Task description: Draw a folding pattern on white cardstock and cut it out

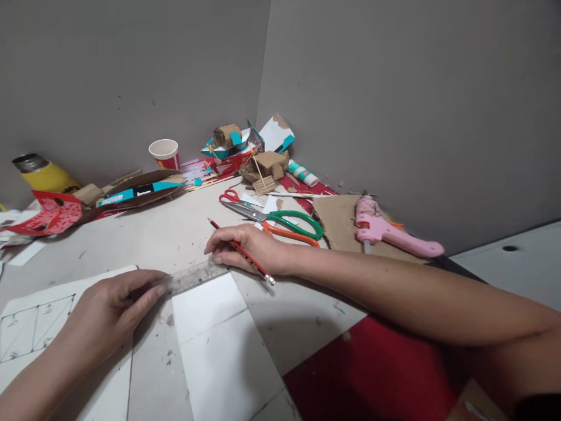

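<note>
A clear, smudged ruler (193,277) lies across the top end of a white strip of card (219,345) marked with pencil lines. Its left end is pinched between the thumb and fingers of my left hand (118,301). At the other end, the fingertips of my right hand (249,248) close on the ruler. A red and black pencil (249,257) is tucked in that same hand, its sharp tip pointing up and left. Under my left forearm is a white sheet (100,374) with a drawn rectangle crossed by diagonals.
Large scissors (280,219) with green and orange handles lie beyond my right hand. Right of them, a pink glue gun (385,229) rests on cardboard (335,222). A paper cup (165,153), yellow bottle (44,172), glue stick (302,173) and cardboard scraps line the wall.
</note>
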Available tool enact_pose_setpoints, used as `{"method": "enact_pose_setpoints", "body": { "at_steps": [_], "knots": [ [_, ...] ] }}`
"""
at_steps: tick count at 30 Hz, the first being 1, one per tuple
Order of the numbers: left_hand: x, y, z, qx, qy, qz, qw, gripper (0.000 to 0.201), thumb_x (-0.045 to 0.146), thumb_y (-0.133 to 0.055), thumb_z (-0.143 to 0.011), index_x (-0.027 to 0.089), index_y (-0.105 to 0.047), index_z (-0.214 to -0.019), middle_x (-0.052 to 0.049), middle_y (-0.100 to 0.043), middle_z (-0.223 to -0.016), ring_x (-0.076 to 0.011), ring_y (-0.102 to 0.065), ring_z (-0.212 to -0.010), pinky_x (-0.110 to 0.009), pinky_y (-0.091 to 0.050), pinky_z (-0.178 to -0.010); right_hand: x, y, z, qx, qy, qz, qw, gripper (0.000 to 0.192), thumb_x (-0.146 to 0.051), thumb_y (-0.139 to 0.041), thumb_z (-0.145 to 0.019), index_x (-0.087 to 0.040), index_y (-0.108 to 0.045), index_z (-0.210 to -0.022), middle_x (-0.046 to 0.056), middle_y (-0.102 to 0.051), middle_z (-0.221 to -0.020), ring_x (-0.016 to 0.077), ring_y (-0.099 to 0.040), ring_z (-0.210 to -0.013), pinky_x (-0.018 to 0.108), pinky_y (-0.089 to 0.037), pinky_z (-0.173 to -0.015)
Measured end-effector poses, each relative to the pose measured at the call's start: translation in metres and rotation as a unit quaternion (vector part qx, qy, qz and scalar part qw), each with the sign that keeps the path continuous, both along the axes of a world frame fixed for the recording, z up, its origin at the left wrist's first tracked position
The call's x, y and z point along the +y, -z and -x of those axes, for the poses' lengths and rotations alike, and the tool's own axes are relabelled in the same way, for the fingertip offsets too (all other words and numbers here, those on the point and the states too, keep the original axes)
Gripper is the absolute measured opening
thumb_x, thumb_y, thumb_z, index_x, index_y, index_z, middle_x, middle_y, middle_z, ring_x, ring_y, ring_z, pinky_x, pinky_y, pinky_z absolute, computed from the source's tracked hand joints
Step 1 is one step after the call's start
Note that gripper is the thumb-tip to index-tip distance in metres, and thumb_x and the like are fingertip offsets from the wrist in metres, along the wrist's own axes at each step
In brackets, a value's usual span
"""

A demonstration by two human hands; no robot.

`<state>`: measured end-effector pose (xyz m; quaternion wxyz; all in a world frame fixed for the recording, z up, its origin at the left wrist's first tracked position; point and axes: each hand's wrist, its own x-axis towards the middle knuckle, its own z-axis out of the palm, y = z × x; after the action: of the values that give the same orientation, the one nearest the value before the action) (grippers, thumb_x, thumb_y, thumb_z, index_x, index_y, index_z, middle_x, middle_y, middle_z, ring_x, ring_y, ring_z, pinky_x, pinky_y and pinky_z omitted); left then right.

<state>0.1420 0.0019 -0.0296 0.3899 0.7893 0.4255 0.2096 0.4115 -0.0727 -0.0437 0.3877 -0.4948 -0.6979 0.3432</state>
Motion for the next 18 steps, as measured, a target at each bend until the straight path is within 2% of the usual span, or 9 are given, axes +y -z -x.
{"method": "enact_pose_setpoints", "body": {
  "at_steps": [3,4,9,18],
  "knots": [
    [0.0007,0.0044,0.0028,0.137,0.081,-0.085,0.984,0.027,0.052,-0.066,-0.079,0.035,-0.076,-0.096,-0.004,-0.076,-0.096,-0.0272,-0.067,-0.081,-0.033,-0.049,-0.070,0.0002,0.0025,0.0011,0.004,0.003,-0.005,1.000,0.012,-0.006,-0.061,-0.082,-0.014,-0.066,-0.090,-0.003,-0.059,-0.071,0.0100,-0.055,-0.067,0.021,-0.044,-0.067],
    [0.0009,0.0057,0.0034,0.143,0.085,-0.098,0.981,0.028,0.051,-0.064,-0.080,0.035,-0.075,-0.100,-0.005,-0.076,-0.098,-0.0277,-0.068,-0.083,-0.034,-0.049,-0.071,0.0001,0.0029,0.0012,0.004,0.004,-0.007,1.000,0.012,-0.006,-0.061,-0.082,-0.014,-0.066,-0.090,-0.003,-0.058,-0.071,0.0101,-0.055,-0.067,0.021,-0.044,-0.067],
    [-0.0005,0.0058,0.0008,0.101,0.082,-0.083,0.988,0.028,0.046,-0.066,-0.081,0.032,-0.076,-0.104,-0.008,-0.077,-0.101,-0.0301,-0.069,-0.088,-0.037,-0.050,-0.077,-0.0011,0.0044,0.0019,-0.001,0.011,-0.015,1.000,0.009,-0.009,-0.062,-0.082,-0.014,-0.066,-0.088,-0.001,-0.060,-0.073,0.0112,-0.056,-0.068,0.022,-0.044,-0.066],
    [-0.0022,0.0019,-0.0029,0.100,0.090,-0.061,0.989,0.028,0.043,-0.062,-0.084,0.031,-0.076,-0.105,-0.008,-0.076,-0.104,-0.0295,-0.068,-0.093,-0.042,-0.051,-0.084,-0.0025,0.0103,0.0035,-0.008,0.019,-0.030,0.999,0.007,-0.014,-0.061,-0.084,-0.014,-0.066,-0.089,-0.001,-0.060,-0.072,0.0124,-0.055,-0.067,0.024,-0.044,-0.065]
  ]
}}
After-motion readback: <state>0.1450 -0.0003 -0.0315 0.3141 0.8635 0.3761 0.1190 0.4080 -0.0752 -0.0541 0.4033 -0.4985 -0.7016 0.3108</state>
